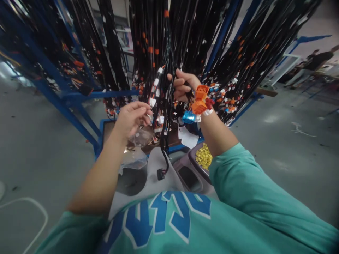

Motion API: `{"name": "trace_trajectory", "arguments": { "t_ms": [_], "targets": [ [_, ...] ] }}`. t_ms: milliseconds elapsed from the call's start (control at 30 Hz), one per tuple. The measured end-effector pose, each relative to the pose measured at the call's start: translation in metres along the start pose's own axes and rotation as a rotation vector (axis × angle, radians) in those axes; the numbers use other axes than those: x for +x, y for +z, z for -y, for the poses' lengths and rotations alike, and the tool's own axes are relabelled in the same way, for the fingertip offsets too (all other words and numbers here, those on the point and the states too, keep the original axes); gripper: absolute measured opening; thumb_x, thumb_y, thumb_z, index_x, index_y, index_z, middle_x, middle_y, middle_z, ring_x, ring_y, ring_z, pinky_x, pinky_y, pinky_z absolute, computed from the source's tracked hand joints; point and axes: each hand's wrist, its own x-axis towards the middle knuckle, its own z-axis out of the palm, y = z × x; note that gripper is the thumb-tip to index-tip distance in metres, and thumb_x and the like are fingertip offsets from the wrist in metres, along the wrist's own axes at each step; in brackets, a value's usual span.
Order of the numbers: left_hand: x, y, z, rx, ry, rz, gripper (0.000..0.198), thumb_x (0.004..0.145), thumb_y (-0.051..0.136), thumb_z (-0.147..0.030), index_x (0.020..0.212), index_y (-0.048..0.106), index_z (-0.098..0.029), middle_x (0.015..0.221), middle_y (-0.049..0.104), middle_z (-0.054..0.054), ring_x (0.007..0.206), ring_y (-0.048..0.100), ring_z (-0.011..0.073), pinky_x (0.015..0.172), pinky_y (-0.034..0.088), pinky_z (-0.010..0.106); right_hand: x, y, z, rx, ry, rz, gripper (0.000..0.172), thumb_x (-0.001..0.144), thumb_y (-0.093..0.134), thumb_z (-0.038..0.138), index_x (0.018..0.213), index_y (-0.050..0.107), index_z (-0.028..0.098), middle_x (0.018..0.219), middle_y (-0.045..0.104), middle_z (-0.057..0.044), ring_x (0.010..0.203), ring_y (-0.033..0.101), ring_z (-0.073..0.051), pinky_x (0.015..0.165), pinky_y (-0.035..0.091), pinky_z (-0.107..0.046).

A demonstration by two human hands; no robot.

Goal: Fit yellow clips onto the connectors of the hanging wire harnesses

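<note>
A black wire harness (165, 130) hangs in front of me, with white connectors (156, 83) along one branch. My left hand (134, 118) is closed in a pinch at a small white connector (152, 102) on that branch. On the other side, my right hand (184, 86) curls its fingers around black wires of the harness, partly hidden by the hand. Orange connectors (200, 98) and a blue connector (188, 117) hang against my right wrist, beside a small red one (209, 103). Lower down, a black connector (160, 174) dangles on a cable end over my lap.
Dense bundles of black harnesses (148, 31) hang from a blue frame (79, 120). Below are plastic bags (134, 158), a white paper (188, 137) and a container of yellow parts (203, 157). A person (317, 60) is far right.
</note>
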Motion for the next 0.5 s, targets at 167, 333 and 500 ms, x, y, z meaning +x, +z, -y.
{"name": "trace_trajectory", "arguments": {
  "t_ms": [167, 333, 500],
  "targets": [
    [-0.053, 0.009, 0.062, -0.058, -0.282, 0.360, 0.047, 0.063, 0.069, -0.056, 0.086, 0.067, -0.016, 0.088, 0.069, 0.010, 0.079, 0.065, 0.0195, 0.070, 0.050, 0.030, 0.006, 0.003, -0.001, 0.135, 0.059, 0.174, 0.046, 0.089, 0.014, 0.037, 0.051, 0.023, 0.011, 0.044, 0.028, 0.017, 0.033, 0.017, 0.009, 0.045, 0.013, -0.008],
    [-0.102, -0.015, 0.093, 0.229, -0.486, 0.553, 0.029, 0.064, 0.071, -0.046, 0.070, 0.071, -0.018, 0.080, 0.070, 0.009, 0.078, 0.064, 0.0214, 0.074, 0.048, 0.031, 0.014, -0.016, -0.007, 0.192, 0.006, 0.286, 0.033, 0.083, 0.011, 0.036, 0.093, -0.007, 0.010, 0.045, 0.027, 0.016, 0.040, 0.012, 0.013, 0.047, 0.010, -0.007],
    [-0.128, -0.057, 0.091, 0.442, -0.466, 0.530, 0.025, 0.061, 0.069, -0.031, 0.083, 0.071, -0.020, 0.087, 0.069, 0.003, 0.084, 0.062, 0.0219, 0.074, 0.047, 0.026, 0.016, -0.034, -0.012, 0.503, 0.020, 0.333, 0.035, 0.085, 0.007, 0.039, 0.088, -0.002, 0.005, 0.045, 0.042, 0.007, 0.043, 0.018, 0.015, 0.043, 0.016, -0.017]
  ]
}}
